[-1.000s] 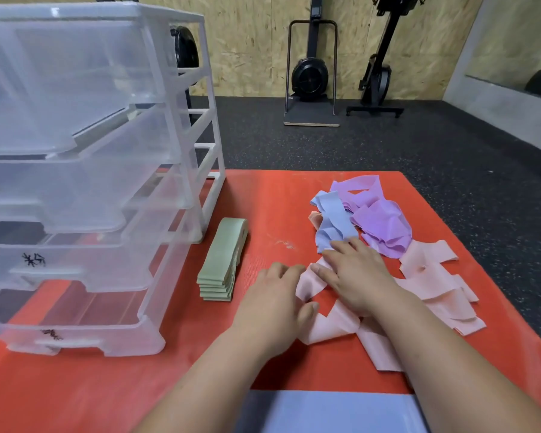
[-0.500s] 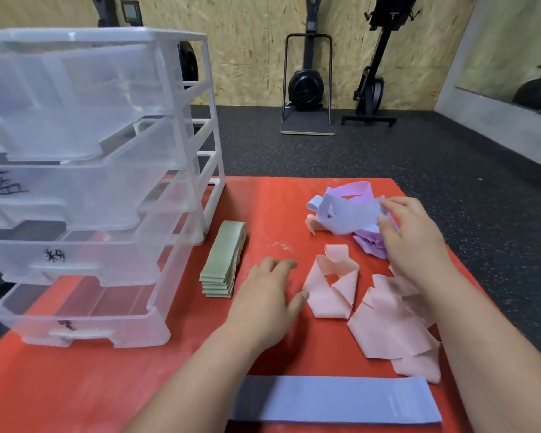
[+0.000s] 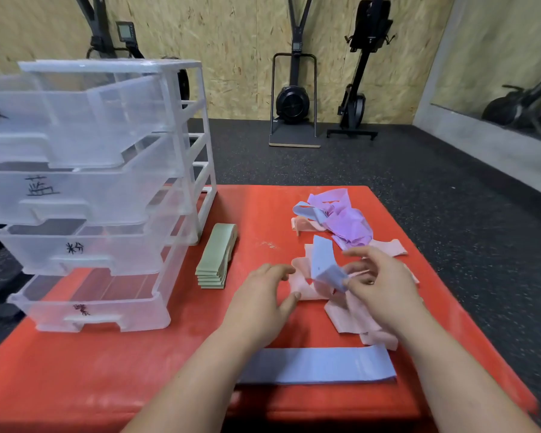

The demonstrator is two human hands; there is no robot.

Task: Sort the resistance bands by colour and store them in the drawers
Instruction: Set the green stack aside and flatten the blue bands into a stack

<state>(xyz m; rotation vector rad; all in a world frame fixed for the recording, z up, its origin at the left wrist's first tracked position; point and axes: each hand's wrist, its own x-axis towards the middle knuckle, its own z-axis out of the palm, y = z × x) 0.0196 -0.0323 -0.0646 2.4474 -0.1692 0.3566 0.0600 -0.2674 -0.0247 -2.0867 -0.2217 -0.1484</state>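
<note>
Far to the left of both hands stands the clear plastic drawer unit [image 3: 181, 170], its four drawers pulled partly out, each front marked with a handwritten label. Between it and the left fingers lies the stack of green bands [image 3: 216, 256], flat and squared up on the red mat [image 3: 138, 370], just beside the unit's foot and apart from the hand. The left hand [image 3: 260, 304] hovers palm down, its fingers [image 3: 278, 270] loosely spread and gently curved, holding nothing. Its thumb tip sits at the edge of the pink bands [image 3: 306, 285], and whether it touches them I cannot tell. Those pink bands lie crumpled between and under the two hands. Just right of the left fingertips, the right hand [image 3: 381, 289] pinches a light blue band [image 3: 324, 264] between thumb and fingers, the band folded and standing up above the pink heap; blur hides the exact grip. Beyond the right fingers lies a tangle of purple bands [image 3: 350, 223] with a blue loop [image 3: 305, 210] at its left edge. Nearer than both wrists, a flat blue band [image 3: 319, 365] lies across the mat.
</note>
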